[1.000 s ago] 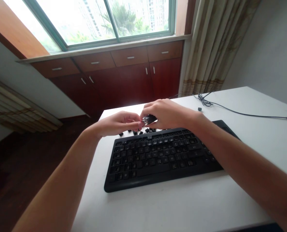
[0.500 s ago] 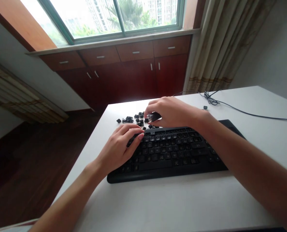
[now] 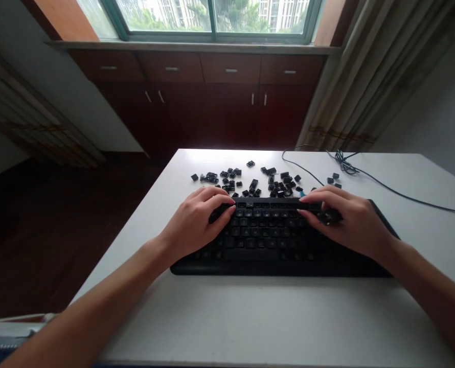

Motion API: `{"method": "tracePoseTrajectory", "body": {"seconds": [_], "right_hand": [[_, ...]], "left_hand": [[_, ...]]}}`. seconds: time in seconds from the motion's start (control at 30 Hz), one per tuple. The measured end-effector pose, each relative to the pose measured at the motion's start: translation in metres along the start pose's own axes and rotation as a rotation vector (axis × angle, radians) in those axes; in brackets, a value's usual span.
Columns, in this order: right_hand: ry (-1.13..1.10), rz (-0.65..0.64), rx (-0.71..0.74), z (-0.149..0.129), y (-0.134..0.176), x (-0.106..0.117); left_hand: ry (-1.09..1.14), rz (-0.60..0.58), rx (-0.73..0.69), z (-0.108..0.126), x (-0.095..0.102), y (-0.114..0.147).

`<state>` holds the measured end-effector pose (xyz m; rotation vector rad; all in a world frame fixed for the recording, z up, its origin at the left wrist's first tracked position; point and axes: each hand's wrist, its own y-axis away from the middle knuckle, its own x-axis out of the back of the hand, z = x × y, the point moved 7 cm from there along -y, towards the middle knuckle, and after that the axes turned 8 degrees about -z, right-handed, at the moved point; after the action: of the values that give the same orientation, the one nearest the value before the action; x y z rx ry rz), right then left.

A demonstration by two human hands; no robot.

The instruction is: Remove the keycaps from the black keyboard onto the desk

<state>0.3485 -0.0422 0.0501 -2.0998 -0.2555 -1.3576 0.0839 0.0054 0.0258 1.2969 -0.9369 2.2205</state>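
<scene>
A black keyboard (image 3: 266, 255) lies across the white table, its keys partly gone, with bare square sockets showing. My left hand (image 3: 199, 217) rests over its far left corner, thumb and fingers closed round the edge there. Above the right part of the keyboard is my right hand (image 3: 344, 217), closed around a small dark tool (image 3: 329, 217) whose kind I cannot make out. Its thumb and forefinger tips come close to the keyboard's far edge, beside a small blue bit (image 3: 302, 194). Loose black keycaps (image 3: 283, 185) lie scattered just behind the keyboard.
A black cable (image 3: 407, 195) runs over the table's right side, bundled near the back. A few more keycaps (image 3: 330, 180) lie by it. The white table (image 3: 250, 317) ends at the left above a dark floor. Wooden cabinets (image 3: 227, 107) stand beneath the window.
My right hand has moved right, from above the loose keycaps to the keyboard's right half, still with the dark tool. My left hand stays at the left corner. The view has shifted and levelled.
</scene>
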Motion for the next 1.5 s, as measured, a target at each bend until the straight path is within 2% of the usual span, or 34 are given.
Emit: {"method": "tracePoseTrajectory", "body": {"seconds": [0.23,0.37,0.5,0.67,1.03,1.23,1.5], "right_hand": [[0.021,0.034,0.013,-0.005,0.009,0.001],[-0.023,0.009,0.023,-0.012,0.011,-0.007],[-0.075,-0.049,0.035,-0.019,0.013,-0.019],[-0.091,-0.061,0.032,-0.02,0.013,-0.023],[-0.074,-0.062,0.028,-0.019,0.014,-0.021],[-0.057,-0.054,0.034,-0.021,0.013,-0.021],[-0.041,-0.04,0.035,-0.019,0.014,-0.022]], "left_hand": [[0.039,0.009,0.037,-0.001,0.001,0.0],[0.161,0.029,0.076,-0.005,0.003,-0.001],[0.356,0.07,0.199,-0.017,0.008,-0.001],[0.531,0.126,0.349,-0.031,0.008,0.003],[0.624,0.194,0.469,-0.035,0.012,0.006],[0.788,0.301,0.548,-0.045,0.012,0.011],[0.824,0.354,0.553,-0.048,0.012,0.012]]}}
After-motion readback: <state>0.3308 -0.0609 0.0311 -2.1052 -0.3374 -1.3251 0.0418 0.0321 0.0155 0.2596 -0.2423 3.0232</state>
